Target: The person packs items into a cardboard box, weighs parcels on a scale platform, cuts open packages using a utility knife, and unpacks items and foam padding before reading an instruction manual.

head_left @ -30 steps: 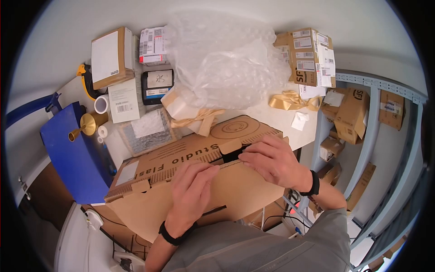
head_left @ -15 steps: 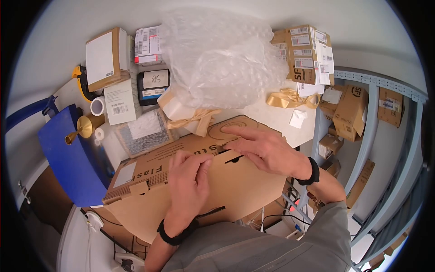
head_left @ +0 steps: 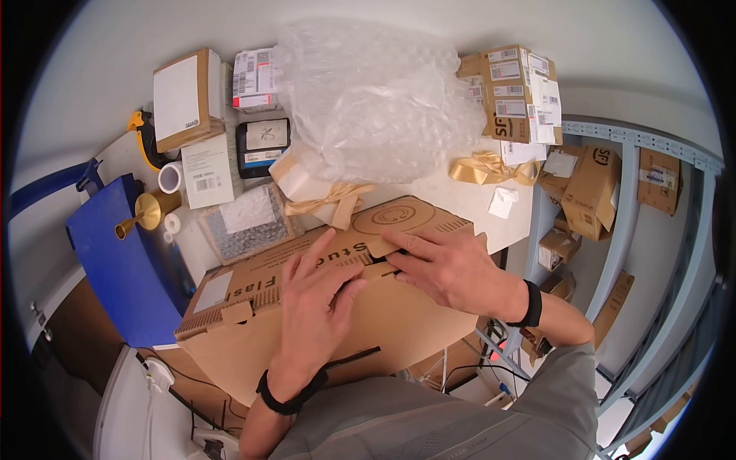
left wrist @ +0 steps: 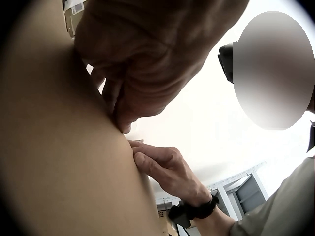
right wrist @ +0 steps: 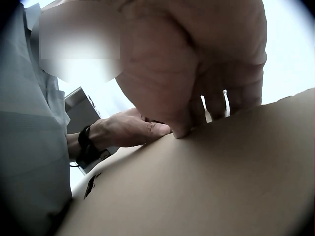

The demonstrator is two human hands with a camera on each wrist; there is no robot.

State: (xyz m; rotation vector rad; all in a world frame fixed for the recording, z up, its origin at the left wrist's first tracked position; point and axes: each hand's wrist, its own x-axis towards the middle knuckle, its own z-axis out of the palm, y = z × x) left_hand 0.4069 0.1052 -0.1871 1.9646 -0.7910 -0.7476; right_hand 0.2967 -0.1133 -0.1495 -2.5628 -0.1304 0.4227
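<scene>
A long brown cardboard box (head_left: 322, 322) printed "Studio" and "Flash" lies on its side before me at the table's near edge. My left hand (head_left: 318, 303) rests at its long upper edge, fingers reaching over the printed face. To its right, my right hand (head_left: 464, 280) has its fingers on a small cardboard tab (head_left: 381, 247) beside a dark slot in that edge. In the left wrist view the right hand's thumb (left wrist: 142, 160) lies against the plain panel. The right wrist view has both hands close together along the edge. A second tab (head_left: 238, 312) sits further left.
Bubble wrap (head_left: 376, 100) fills the back of the table. Labelled parcels (head_left: 510, 96) stand back right, beside gold ribbon (head_left: 491, 167). At the left are a blue bin (head_left: 126, 261), a brass-coloured object (head_left: 149, 213) and a tape roll (head_left: 170, 178). Shelving (head_left: 629, 207) holds cartons on the right.
My right hand moved left along the box edge, then its fingers came down onto the tab. The left hand's fingers have spread and extended further over the printed face.
</scene>
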